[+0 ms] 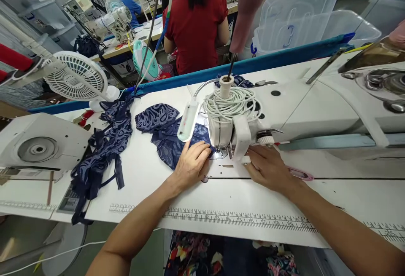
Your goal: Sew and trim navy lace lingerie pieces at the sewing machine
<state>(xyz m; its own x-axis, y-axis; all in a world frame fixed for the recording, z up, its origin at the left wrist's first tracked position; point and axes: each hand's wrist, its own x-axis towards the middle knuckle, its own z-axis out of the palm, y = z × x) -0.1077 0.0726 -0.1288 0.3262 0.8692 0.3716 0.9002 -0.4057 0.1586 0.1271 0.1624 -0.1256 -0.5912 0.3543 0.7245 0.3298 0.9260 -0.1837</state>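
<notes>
A navy lace fabric piece lies left of the needle area of a white sewing machine, its right edge running up to the presser foot. My left hand is closed at that edge, its fingers bent and pressed together on the fabric. On the other side of the foot, my right hand reaches in with its fingers drawn together. The machine head partly covers those fingertips, so what they hold is hidden. A small lamp hangs over the fabric.
More navy lace pieces with straps trail over the table's left part. A white fan and another machine stand at the left. Pink thread snips lie beside my right wrist. A person in red sits beyond the blue-edged table.
</notes>
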